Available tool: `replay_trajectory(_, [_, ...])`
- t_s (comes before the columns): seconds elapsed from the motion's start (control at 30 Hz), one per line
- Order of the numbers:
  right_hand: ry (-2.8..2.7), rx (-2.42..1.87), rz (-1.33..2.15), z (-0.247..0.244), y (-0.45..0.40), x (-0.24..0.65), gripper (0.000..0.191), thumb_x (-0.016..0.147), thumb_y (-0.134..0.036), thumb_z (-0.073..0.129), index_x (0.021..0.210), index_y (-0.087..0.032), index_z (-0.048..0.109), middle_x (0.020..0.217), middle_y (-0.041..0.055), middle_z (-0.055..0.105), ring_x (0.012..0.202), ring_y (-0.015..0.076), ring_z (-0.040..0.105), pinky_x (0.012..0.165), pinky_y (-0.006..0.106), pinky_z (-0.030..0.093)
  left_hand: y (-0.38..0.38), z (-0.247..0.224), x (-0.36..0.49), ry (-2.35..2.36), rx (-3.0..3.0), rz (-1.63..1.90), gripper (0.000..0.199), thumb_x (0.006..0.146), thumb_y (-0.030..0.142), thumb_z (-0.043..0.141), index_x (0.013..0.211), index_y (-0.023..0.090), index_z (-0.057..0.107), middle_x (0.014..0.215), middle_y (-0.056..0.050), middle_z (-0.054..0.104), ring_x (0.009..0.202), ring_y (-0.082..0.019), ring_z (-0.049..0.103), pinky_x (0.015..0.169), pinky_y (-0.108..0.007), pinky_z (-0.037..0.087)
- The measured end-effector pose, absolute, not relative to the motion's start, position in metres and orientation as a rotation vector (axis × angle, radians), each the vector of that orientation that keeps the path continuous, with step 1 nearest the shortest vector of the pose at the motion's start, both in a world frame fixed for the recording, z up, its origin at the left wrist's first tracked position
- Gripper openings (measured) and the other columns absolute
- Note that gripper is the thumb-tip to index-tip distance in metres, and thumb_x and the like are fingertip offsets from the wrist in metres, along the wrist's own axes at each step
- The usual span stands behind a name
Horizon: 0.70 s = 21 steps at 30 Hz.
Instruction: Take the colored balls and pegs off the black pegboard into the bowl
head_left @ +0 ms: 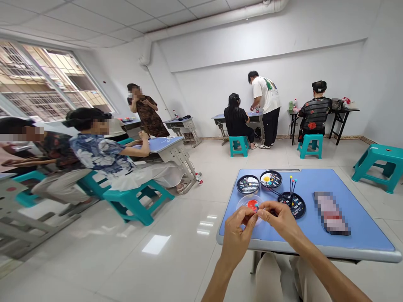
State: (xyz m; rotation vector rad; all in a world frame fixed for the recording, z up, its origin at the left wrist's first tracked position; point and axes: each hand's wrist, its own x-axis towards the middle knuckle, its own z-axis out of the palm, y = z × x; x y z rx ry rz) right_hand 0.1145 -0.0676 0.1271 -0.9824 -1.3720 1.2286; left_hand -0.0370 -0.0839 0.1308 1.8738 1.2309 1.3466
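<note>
Pinching closely at 1 blue bead (256,206): left hand (239,224), right hand (279,217).

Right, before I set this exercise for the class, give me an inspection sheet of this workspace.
Surface: blue desktop with a pale rim.
Job's things: three dark round trays holding small pieces; bead-tipped stems rising from the nearest; a clear dish with red pieces.
Clutter: a flat phone-like slab, blurred, at the right.
Hands: left hand and right hand both pinch at a small blue-tipped piece; its full shape is hidden.
Cables: nothing seen on the desktop.
Surroundings: teal stool beyond the right edge; bottle on the floor; people at other desks.
</note>
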Motion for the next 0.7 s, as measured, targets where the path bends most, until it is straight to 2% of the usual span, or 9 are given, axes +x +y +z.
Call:
replay_trajectory(0.1, [-1.441, -0.963, 1.257, 0.137, -0.063, 0.125, 0.032, 0.077, -0.048, 0.069, 0.085, -0.017, 0.071, 0.060, -0.0033, 0.050, 0.055, 0.0092, 0.039, 0.049, 0.022, 0.030, -0.085, 0.136, -0.042, 1.168, 1.886, 1.225, 0.023, 0.089, 0.030, 0.053, 0.068, 0.020, 0.055, 0.066, 0.001, 0.055, 0.058, -0.010, 0.049, 0.056, -0.022, 0.044])
replay_trajectory(0.27, [-1.586, -0.988, 1.409, 0.145, -0.057, 0.128, 0.032, 0.080, -0.047, 0.065, 0.083, -0.016, 0.070, 0.060, -0.0021, 0.056, 0.050, 0.0078, 0.039, 0.046, 0.021, 0.027, -0.084, 0.141, -0.047, 1.055, 2.007, 1.178, 0.020, 0.091, 0.029, 0.051, 0.076, 0.020, 0.060, 0.077, -0.002, 0.063, 0.066, -0.012, 0.055, 0.061, -0.023, 0.046])
replay_trajectory(0.4, [-1.521, -0.934, 1.523, 0.148, -0.054, 0.123, 0.035, 0.076, -0.051, 0.068, 0.076, -0.016, 0.065, 0.055, -0.0044, 0.052, 0.046, 0.0059, 0.033, 0.043, 0.021, 0.022, -0.080, 0.140, -0.051, 1.035, 2.004, 1.210, 0.020, 0.090, 0.032, 0.053, 0.077, 0.021, 0.065, 0.082, -0.005, 0.067, 0.072, -0.014, 0.060, 0.066, -0.026, 0.049])
replay_trajectory(0.53, [-1.449, -0.870, 1.466, 0.149, -0.050, 0.113, 0.034, 0.071, -0.048, 0.074, 0.072, -0.017, 0.062, 0.052, -0.0073, 0.046, 0.045, 0.0052, 0.030, 0.043, 0.021, 0.021, -0.076, 0.136, -0.049, 1.119, 1.636, 1.234, 0.023, 0.078, 0.041, 0.068, 0.081, 0.019, 0.064, 0.067, 0.000, 0.061, 0.056, -0.011, 0.054, 0.051, -0.023, 0.047])
replay_trajectory(0.63, [-1.494, -0.833, 1.450, 0.149, -0.045, 0.110, 0.032, 0.071, -0.047, 0.074, 0.072, -0.017, 0.064, 0.053, -0.0063, 0.047, 0.048, 0.0061, 0.033, 0.044, 0.021, 0.023, -0.073, 0.134, -0.047, 1.157, 1.477, 1.147, 0.029, 0.076, 0.045, 0.067, 0.075, 0.017, 0.064, 0.052, 0.005, 0.050, 0.044, -0.008, 0.044, 0.043, -0.020, 0.038])
replay_trajectory(0.7, [-1.525, -0.815, 1.504, 0.148, -0.041, 0.111, 0.030, 0.074, -0.047, 0.071, 0.076, -0.016, 0.067, 0.053, -0.0062, 0.046, 0.048, 0.0065, 0.033, 0.045, 0.021, 0.023, -0.071, 0.135, -0.048, 1.142, 1.447, 1.115, 0.033, 0.077, 0.048, 0.065, 0.069, 0.017, 0.062, 0.050, 0.006, 0.046, 0.042, -0.007, 0.041, 0.041, -0.020, 0.036])
